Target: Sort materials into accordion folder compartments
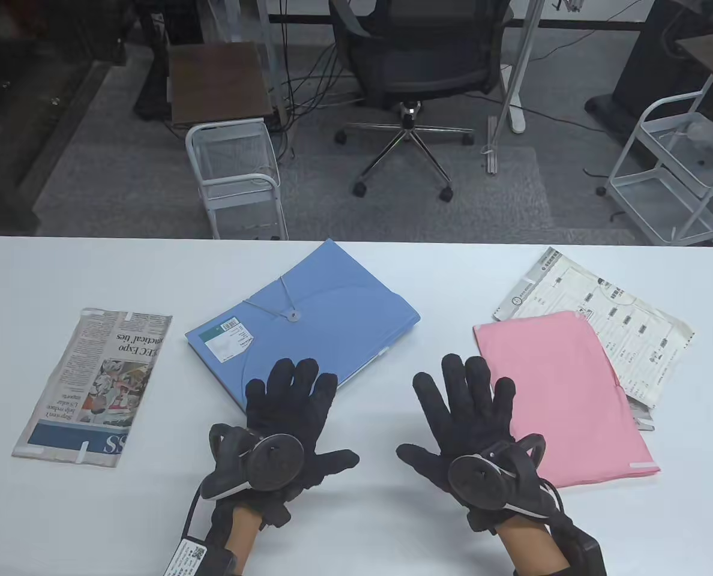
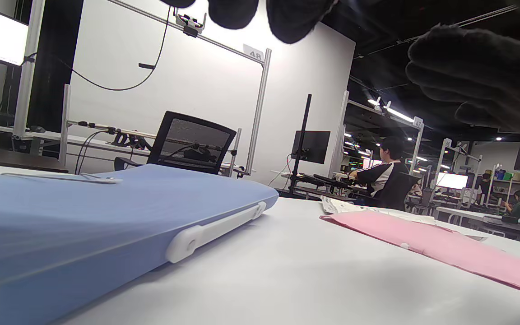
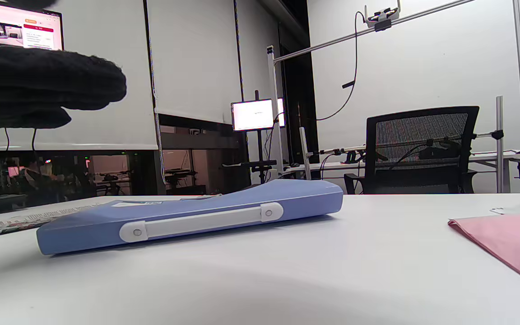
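Newspaper (image 1: 92,387) sits folded at the far left of the table (image 1: 356,528), well apart from everything else, so I would have to reach wide for it; I judge the loose folds could fan open if I pick it up by one corner. Next along is the blue accordion folder (image 1: 302,321), lying flat and angled, its flap held by an elastic cord (image 1: 269,309) looped round a small button (image 1: 294,315). Nothing can be sorted until that cord comes off, and I suspect gloved fingertips may fumble it or drag the whole folder across the smooth top. My left hand (image 1: 284,426) hovers flat and spread, holding nothing, its fingertips at or just over the folder's near edge; from above I cannot tell whether they touch it. The left wrist view shows the folder's white carry handle (image 2: 215,230) facing me, so I might catch on that instead of the flap. My right hand (image 1: 473,426) is likewise spread and empty, just beside the pink sheet (image 1: 563,396). That pink sheet overlaps a printed form (image 1: 608,318), with something thin peeking out beneath, so lifting one could pull the others along or send them off the right side. Compartments are hidden while the folder is closed.
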Action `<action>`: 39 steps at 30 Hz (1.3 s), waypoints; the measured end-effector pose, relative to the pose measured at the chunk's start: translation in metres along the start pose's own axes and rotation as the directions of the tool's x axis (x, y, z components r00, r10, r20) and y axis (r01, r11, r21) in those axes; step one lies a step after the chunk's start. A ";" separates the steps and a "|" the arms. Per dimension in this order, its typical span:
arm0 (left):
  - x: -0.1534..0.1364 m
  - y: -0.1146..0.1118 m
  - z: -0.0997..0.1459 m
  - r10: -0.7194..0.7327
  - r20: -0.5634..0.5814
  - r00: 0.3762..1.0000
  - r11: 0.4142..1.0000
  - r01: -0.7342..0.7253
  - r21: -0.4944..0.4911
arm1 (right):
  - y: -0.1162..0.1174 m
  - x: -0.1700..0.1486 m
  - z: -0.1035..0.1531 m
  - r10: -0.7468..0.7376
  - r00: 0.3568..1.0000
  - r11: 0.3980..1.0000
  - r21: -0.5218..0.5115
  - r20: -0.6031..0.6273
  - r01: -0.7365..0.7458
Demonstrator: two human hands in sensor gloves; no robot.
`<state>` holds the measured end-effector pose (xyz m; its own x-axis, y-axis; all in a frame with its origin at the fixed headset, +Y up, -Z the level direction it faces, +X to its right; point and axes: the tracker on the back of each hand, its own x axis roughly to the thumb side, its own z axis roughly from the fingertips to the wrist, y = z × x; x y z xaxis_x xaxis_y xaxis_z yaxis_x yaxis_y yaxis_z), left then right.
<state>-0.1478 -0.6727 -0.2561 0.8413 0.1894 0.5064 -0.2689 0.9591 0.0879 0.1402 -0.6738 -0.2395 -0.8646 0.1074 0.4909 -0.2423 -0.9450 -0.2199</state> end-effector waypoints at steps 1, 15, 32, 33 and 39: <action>0.000 0.000 0.000 0.001 -0.001 1.000 1.000 -0.001 0.000 | 0.000 0.000 0.000 -0.001 1.000 1.000 0.001 -0.001 0.001; -0.001 0.000 0.000 0.012 -0.002 1.000 1.000 -0.012 0.015 | 0.000 0.000 -0.001 -0.002 1.000 1.000 -0.001 -0.008 0.002; -0.087 -0.027 -0.059 -0.257 -0.184 0.949 0.933 0.194 -0.303 | 0.014 -0.008 -0.003 -0.055 0.998 0.996 0.066 -0.032 0.057; -0.099 -0.027 -0.066 -0.288 -0.209 0.935 0.916 0.205 -0.345 | 0.015 -0.009 -0.003 -0.059 0.998 0.996 0.068 -0.039 0.061; -0.174 -0.038 -0.104 -0.462 -0.382 0.801 0.770 0.147 -0.621 | 0.016 -0.014 -0.006 -0.081 0.995 0.993 0.082 -0.058 0.085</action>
<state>-0.2350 -0.7204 -0.4362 0.9769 -0.2107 0.0368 0.2081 0.8965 -0.3911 0.1462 -0.6888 -0.2547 -0.8664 0.2012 0.4570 -0.2784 -0.9544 -0.1075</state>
